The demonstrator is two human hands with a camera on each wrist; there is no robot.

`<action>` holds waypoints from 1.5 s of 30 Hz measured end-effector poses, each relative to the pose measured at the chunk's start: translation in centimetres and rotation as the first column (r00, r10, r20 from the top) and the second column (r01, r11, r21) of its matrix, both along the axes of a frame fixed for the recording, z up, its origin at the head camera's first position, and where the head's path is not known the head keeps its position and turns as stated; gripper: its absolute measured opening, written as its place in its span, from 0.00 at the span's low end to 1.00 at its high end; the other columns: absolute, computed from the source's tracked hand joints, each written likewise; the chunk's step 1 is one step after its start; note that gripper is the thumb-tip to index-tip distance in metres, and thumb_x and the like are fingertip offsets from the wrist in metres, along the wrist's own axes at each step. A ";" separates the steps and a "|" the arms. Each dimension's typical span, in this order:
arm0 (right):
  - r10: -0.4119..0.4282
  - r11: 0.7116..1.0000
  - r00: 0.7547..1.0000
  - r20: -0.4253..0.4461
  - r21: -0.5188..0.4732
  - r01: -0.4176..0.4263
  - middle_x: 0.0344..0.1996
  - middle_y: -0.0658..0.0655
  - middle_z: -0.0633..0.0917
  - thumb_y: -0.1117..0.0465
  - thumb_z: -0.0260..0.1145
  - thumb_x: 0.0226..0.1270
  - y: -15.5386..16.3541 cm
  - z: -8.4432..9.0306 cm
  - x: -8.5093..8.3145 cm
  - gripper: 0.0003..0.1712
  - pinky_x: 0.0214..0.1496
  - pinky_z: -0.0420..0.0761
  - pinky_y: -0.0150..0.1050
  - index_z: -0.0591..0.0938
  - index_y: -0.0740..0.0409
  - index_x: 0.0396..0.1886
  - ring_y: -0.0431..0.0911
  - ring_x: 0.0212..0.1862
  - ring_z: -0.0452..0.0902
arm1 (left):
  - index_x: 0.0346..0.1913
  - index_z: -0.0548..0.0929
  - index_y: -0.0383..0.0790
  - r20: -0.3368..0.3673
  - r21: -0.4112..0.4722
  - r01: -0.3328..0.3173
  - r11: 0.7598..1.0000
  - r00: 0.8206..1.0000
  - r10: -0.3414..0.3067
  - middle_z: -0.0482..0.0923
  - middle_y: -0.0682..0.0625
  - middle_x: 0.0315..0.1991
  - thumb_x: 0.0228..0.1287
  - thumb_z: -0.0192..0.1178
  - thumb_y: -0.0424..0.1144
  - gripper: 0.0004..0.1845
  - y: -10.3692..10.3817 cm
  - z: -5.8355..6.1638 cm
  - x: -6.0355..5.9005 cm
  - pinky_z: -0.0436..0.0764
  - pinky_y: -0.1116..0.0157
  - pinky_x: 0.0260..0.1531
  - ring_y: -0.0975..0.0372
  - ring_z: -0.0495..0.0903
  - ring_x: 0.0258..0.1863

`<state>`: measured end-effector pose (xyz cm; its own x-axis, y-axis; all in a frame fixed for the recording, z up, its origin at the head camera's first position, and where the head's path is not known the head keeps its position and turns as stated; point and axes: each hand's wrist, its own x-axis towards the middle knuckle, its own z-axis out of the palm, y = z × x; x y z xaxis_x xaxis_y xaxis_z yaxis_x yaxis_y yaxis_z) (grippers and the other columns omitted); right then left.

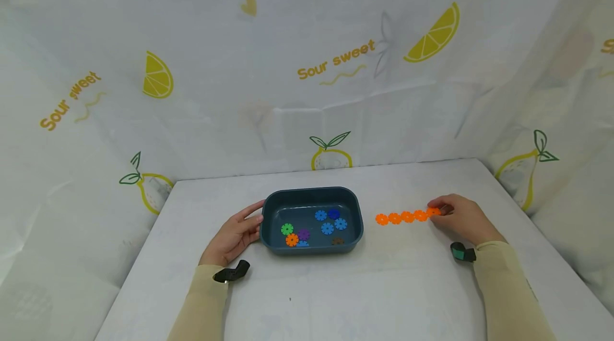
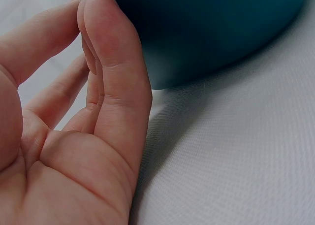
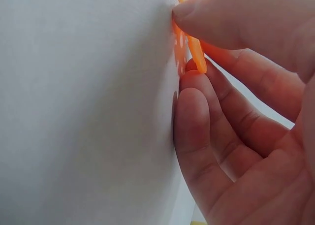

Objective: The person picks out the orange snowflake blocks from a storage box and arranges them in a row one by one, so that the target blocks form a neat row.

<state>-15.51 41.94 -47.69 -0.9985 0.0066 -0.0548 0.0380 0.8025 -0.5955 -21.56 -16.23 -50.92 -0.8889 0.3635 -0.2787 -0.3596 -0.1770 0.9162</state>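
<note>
My left hand (image 1: 235, 237) holds the left end of a dark teal plastic tray (image 1: 312, 250), fingers bent at its rim in the left wrist view. Small notched plastic discs lie in the tray: several blue ones, a green disc (image 1: 287, 229), a purple disc (image 1: 304, 234), an orange disc (image 1: 292, 240) and a brown disc (image 1: 338, 241). Right of the tray runs a row of orange notched discs (image 1: 407, 217) on the table. At the row's right end my right hand (image 1: 462, 218) pinches an orange disc (image 3: 197, 55) between thumb and fingers, close over the table and partly hidden.
The white-covered table (image 1: 374, 287) meets a white curtain (image 1: 230, 133) printed with lemons at the back and sides. Black straps, the left one (image 1: 232, 272) and the right one (image 1: 462, 252), sit at the wrists over beige sleeves.
</note>
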 end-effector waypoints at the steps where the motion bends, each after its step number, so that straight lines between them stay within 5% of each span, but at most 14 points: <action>1: 0.003 1.000 1.000 -0.001 0.002 -0.003 0.52 0.63 0.87 0.57 0.74 0.72 -0.1 0.0 -0.2 0.19 0.50 0.80 0.42 0.87 0.59 0.58 0.54 0.51 0.81 | 0.83 0.68 0.50 -0.002 0.000 -0.003 1.000 1.000 0.003 0.88 0.53 0.45 0.81 0.63 0.39 0.33 -0.1 0.0 0.0 0.88 0.70 0.44 0.66 0.85 0.37; 13: 0.037 0.999 0.999 0.001 0.011 -0.037 0.53 0.62 0.88 0.49 0.76 0.72 -1.0 -0.3 -1.3 0.25 0.51 0.80 0.42 0.87 0.57 0.62 0.55 0.54 0.81 | 0.83 0.68 0.50 -0.004 -0.002 -0.044 0.999 0.999 0.044 0.88 0.53 0.48 0.81 0.63 0.39 0.32 -1.7 -1.1 0.8 0.88 0.70 0.45 0.66 0.85 0.37; 19: 0.088 0.996 0.996 -0.036 0.001 -0.088 0.59 0.64 0.86 0.46 0.74 0.75 -2.0 1.4 -1.7 0.26 0.52 0.82 0.39 0.86 0.56 0.64 0.59 0.59 0.81 | 0.83 0.69 0.50 -0.032 -0.007 -0.004 1.000 0.999 0.004 0.87 0.52 0.51 0.81 0.64 0.40 0.32 -0.9 -1.3 0.1 0.88 0.70 0.47 0.65 0.85 0.39; 25: 0.243 0.969 0.966 -0.089 -0.018 -0.245 0.59 0.60 0.88 0.54 0.74 0.75 -7.4 4.6 -5.1 0.20 0.61 0.86 0.50 0.86 0.54 0.62 0.54 0.58 0.83 | 0.81 0.73 0.51 -0.029 -0.025 -0.025 0.999 0.999 0.024 0.88 0.50 0.52 0.79 0.66 0.39 0.31 -0.6 -1.2 -0.1 0.88 0.68 0.47 0.63 0.86 0.40; 28: 0.343 0.937 0.933 -0.108 -0.021 -0.347 0.56 0.56 0.89 0.57 0.75 0.74 -10.7 6.3 -7.0 0.18 0.64 0.86 0.52 0.87 0.51 0.61 0.51 0.57 0.84 | 0.80 0.73 0.52 -0.033 -0.029 -0.017 0.999 0.999 0.016 0.88 0.50 0.52 0.78 0.66 0.40 0.31 -0.7 -1.2 -0.3 0.88 0.68 0.47 0.63 0.85 0.41; 34: 0.551 0.830 0.830 -0.085 -0.044 -0.556 0.54 0.52 0.89 0.61 0.76 0.73 -17.4 8.0 -9.5 0.17 0.65 0.86 0.52 0.88 0.51 0.60 0.49 0.56 0.84 | 0.80 0.73 0.52 -0.044 -0.026 0.006 1.000 0.999 -0.007 0.87 0.51 0.50 0.79 0.66 0.41 0.31 -0.5 -1.2 -0.5 0.87 0.68 0.47 0.63 0.84 0.41; 45: 0.752 0.651 0.652 0.096 0.048 -0.757 0.54 0.49 0.90 0.62 0.76 0.72 -26.2 6.7 -10.8 0.18 0.64 0.86 0.46 0.89 0.51 0.60 0.43 0.54 0.85 | 0.80 0.74 0.53 -0.057 -0.023 0.022 0.999 0.998 -0.023 0.86 0.51 0.49 0.79 0.66 0.40 0.30 -0.6 -0.2 -1.0 0.86 0.68 0.45 0.63 0.83 0.40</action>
